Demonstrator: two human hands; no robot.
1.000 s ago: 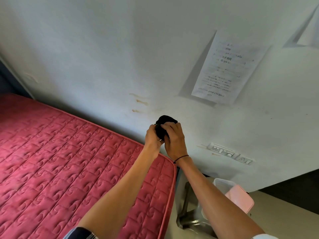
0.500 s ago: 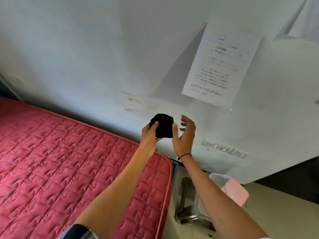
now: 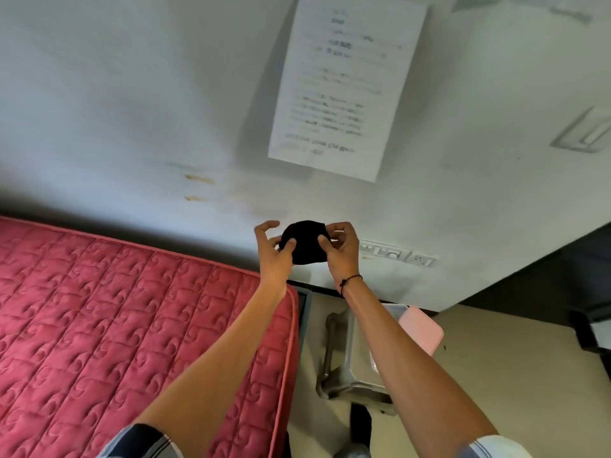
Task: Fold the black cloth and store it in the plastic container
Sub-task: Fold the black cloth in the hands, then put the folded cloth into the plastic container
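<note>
I hold the small, bunched black cloth [image 3: 305, 241] up against the pale wall, my left hand [image 3: 276, 251] and right hand [image 3: 340, 249] each pinching a side under the thumb so the bundle stays compact. The clear plastic container [image 3: 395, 309] with its pink lid sits at five o'clock below my right forearm, beside the red quilted mattress's [image 3: 132, 325] edge, with open air for the way down.

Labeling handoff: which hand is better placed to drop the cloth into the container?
Right, probably. The right hand already pinches the small folded black cloth, and the clear plastic container with the pink lid sits directly below that forearm. The left hand is over by the red quilted mattress.
</note>
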